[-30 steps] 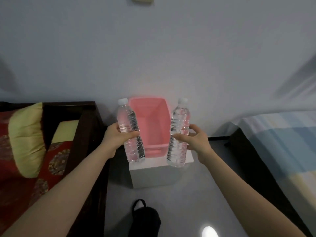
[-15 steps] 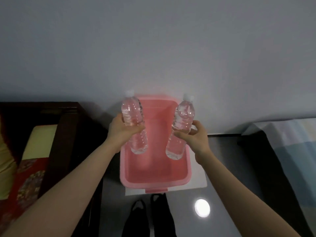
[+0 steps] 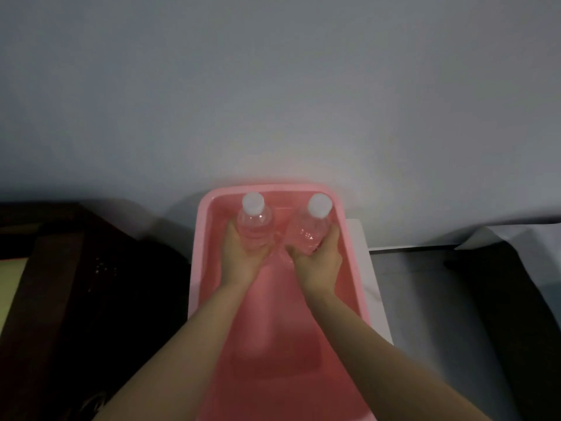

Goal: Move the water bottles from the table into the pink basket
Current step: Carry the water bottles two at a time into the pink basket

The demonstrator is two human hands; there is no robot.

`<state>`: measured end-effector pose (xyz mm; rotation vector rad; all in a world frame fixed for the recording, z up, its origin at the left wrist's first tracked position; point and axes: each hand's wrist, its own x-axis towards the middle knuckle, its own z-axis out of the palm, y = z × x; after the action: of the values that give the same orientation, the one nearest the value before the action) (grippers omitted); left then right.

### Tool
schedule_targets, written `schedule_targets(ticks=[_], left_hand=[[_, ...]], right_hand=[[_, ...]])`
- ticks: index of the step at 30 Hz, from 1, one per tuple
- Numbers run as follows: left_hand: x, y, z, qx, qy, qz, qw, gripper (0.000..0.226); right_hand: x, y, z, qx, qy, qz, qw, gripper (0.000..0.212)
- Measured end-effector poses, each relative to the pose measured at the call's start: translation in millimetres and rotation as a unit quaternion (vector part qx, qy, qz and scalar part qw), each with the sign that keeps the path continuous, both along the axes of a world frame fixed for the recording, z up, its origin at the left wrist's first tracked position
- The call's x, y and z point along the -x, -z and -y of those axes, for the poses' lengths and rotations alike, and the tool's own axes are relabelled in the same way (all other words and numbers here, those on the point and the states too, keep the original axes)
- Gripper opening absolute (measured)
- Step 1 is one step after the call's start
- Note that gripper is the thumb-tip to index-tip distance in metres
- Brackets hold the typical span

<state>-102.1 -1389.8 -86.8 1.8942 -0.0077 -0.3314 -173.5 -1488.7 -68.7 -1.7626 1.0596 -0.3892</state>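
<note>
Two clear water bottles with white caps stand upright inside the pink basket (image 3: 197, 268), near its far wall. My left hand (image 3: 239, 262) grips the left bottle (image 3: 253, 221) around its lower body. My right hand (image 3: 318, 265) grips the right bottle (image 3: 309, 226), which leans slightly left. Both hands reach down below the basket's rim. The bottles' bases are hidden behind my fingers, so I cannot tell whether they touch the basket's floor.
The basket rests on a small white table (image 3: 372, 287) against a grey wall. Dark wooden furniture (image 3: 60, 284) stands to the left. At the right lie a grey floor strip (image 3: 425, 299) and a dark bed edge (image 3: 516, 299).
Both hands lowered the bottles from above the basket down into it, toward the far wall. The camera tilted down and came closer, so the basket fills more of the view.
</note>
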Motion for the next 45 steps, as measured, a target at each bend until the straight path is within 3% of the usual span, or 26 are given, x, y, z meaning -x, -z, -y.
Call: schedule_targets(ticks=[4,12,17,25,34,40,45], left_hand=[[-8.5,18.5,8.4,-0.040,-0.021,0.018,0.999,0.042],[-17.7,30.6,17.7,-0.041,-0.024,0.077,0.996,0.045],[-19.8,38.1,19.0,-0.034,-0.014,0.093,0.995,0.045],[-19.7,36.8,18.8,-0.061,-0.021,0.046,0.997,0.082],[-20.2,4.8,11.6,-0.049,0.020,0.057,0.997,0.083],[-34.0,-53.5,-7.6,-0.028,0.078,0.133,0.988,0.080],[-49.0,-70.3,-2.9,-0.069,0.188,0.110,0.974,0.073]], right_hand=[[-14.9,21.6,5.2,-0.018,0.062,0.002,0.998,0.071],[-27.3,52.6,8.1,-0.025,0.078,0.000,0.997,0.083],[-35.5,58.3,12.4,-0.019,0.080,0.005,0.997,0.080],[-40.7,58.7,12.3,-0.015,0.084,-0.006,0.996,0.078],[-31.0,21.3,19.5,-0.024,0.038,-0.027,0.999,0.082],[-5.5,-56.2,41.2,0.085,-0.046,0.076,0.992,0.068],[-26.4,-79.1,72.4,0.102,-0.173,-0.049,0.978,0.070]])
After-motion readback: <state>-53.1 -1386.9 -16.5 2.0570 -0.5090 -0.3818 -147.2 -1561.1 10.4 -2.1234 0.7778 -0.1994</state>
